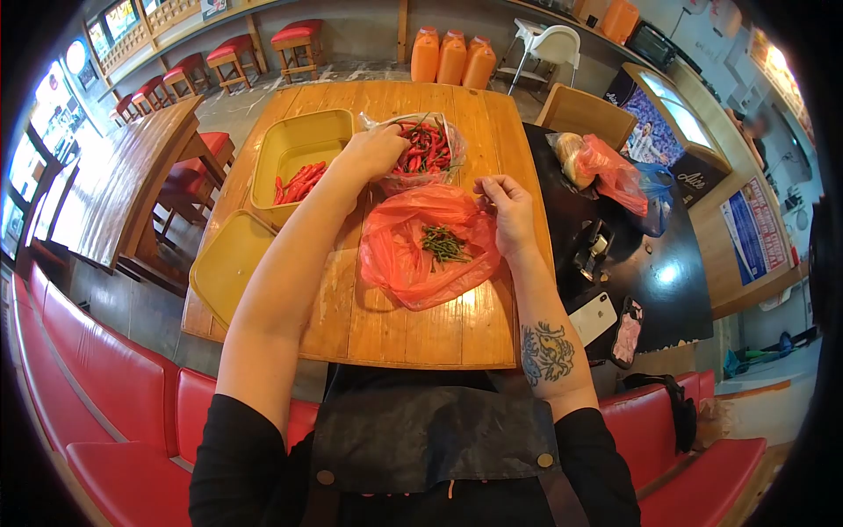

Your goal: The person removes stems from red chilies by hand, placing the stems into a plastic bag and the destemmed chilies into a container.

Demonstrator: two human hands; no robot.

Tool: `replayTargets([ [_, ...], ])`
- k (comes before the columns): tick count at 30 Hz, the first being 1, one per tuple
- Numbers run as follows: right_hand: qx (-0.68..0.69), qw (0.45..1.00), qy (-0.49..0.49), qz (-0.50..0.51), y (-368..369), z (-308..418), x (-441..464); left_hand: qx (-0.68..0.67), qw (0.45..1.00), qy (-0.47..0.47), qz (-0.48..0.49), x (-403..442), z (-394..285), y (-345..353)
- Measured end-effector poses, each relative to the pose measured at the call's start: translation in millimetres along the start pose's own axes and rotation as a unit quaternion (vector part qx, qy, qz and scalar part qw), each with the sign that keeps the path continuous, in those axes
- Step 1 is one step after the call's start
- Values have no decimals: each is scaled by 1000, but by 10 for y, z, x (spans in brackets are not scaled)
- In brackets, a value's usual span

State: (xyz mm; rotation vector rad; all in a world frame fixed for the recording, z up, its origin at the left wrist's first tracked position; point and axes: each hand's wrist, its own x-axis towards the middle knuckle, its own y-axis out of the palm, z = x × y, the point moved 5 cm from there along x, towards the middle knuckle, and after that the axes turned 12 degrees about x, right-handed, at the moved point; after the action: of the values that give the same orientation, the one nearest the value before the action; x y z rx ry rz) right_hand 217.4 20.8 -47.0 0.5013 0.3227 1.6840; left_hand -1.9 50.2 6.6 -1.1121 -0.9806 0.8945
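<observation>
Hands apart, left hand [379, 153] at red chilies [428, 147], grip hidden, right hand [512, 209] curled, hold unclear

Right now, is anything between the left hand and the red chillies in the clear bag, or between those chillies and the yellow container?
Nothing visible blocks the left hand; its fingers are at the red chillies. Toward the yellow container stand the clear bag's edge, the container's rim and the left arm.

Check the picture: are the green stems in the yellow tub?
No, the stems lie in the red bag, while the tub holds red chillies.
</observation>
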Motion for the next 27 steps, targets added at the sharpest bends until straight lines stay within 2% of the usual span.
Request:
replayTargets([
  [1, 0, 1000, -2, 0, 10, 7, -3, 12, 999, 15, -29, 0, 7, -8],
  [5, -6, 1000, -1, 0, 46, 20, -26, -17, 999, 30, -34, -57, 52, -81],
  [7, 0, 1000, 6, 10, 66, 13, -36, -31, 986, 9, -162, -169, 46, -275],
  [8, 1, 1000, 6, 9, 65, 19, -42, -31, 986, 9, -162, -219, 17, -302],
  [10, 15, 999, 14, 28, 93, 46, -60, -161, 954, -21, -252, -404, -40, -462],
  [11, 15, 999, 13, 28, 99, 58, -69, -160, 954, -21, -252, -487, -106, -466],
  [12, 9, 999, 3, 49, 124, 73, -82, -309, 926, -61, -210, -561, -111, -395],
  [14, 5, 997, -7, 71, 203, 96, -129, -540, 822, -115, -142, -734, -191, -207],
  [17, -54, 992, -49, 103, 406, 139, -245, -563, 812, -113, -105, -958, -317, -155],
  [19, -217, 952, -134, 168, 540, 180, -325, -584, 799, -117, -81, -999, -348, -109],
  [21, -229, 948, -130, 178, 575, 191, -371, -629, 767, -111, -65, -990, -375, -49],
  [23, -282, 926, -163, 192, 604, 215, -391, -632, 765, -110, -56, -975, -378, -8],
  [27, -292, 931, -133, 176, 595, 173, -398, -623, 774, -103, -36, -981, -425, -47],
])
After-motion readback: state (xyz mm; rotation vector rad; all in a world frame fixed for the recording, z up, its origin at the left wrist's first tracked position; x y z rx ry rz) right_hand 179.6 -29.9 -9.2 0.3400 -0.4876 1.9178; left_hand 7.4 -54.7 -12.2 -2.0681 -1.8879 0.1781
